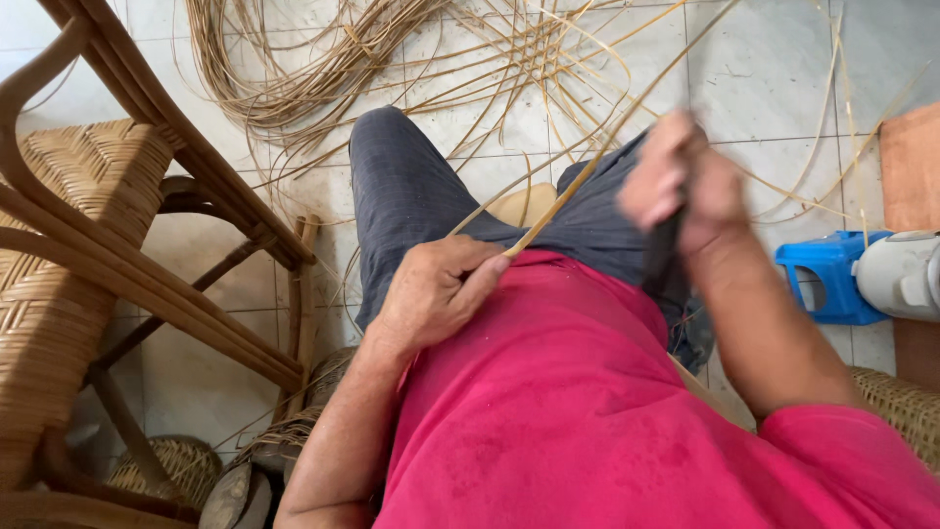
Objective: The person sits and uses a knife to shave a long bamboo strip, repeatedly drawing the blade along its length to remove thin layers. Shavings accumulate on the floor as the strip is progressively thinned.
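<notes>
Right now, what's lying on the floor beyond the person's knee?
A loose tangle of cane strips spreads over the pale floor tiles. The raised knee hides whatever lies directly beneath it.

Even soft daylight, faint shadows on tiled floor (764,88); right hand (681,181) motion-blurred, rest sharp.

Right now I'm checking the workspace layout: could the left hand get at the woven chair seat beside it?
Probably yes. The left hand pinches a cane strip at the lap; the woven chair seat lies to its left with only the chair's wooden rails between, though it would have to release the strip.
</notes>
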